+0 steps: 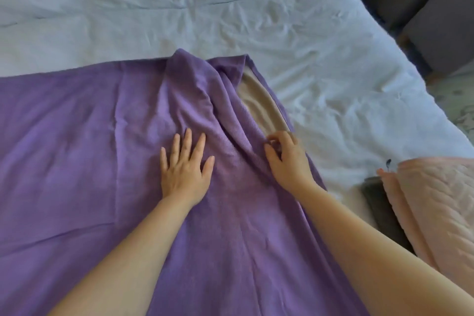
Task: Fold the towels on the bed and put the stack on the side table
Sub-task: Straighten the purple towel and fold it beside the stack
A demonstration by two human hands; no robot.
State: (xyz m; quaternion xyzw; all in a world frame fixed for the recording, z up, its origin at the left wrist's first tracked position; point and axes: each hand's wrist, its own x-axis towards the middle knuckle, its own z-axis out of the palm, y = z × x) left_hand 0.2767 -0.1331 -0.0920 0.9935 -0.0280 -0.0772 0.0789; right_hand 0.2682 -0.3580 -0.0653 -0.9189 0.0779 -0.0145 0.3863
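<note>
A purple towel [89,136] is lying spread across the near side of the white bed [256,7]. The left hand [186,169] is pressing it flat, fingers spread, while the right hand [288,159] is pinching its bunched right edge beside a beige towel [261,102].

One view only: you wore the wide-angle head camera. It looked forward and down across the bed [256,7], close over the purple towel [77,136]. Your left hand [186,169] and right hand [287,159] sat near frame centre, arms entering from the bottom edge. Floor [451,97] showed far right.
</note>
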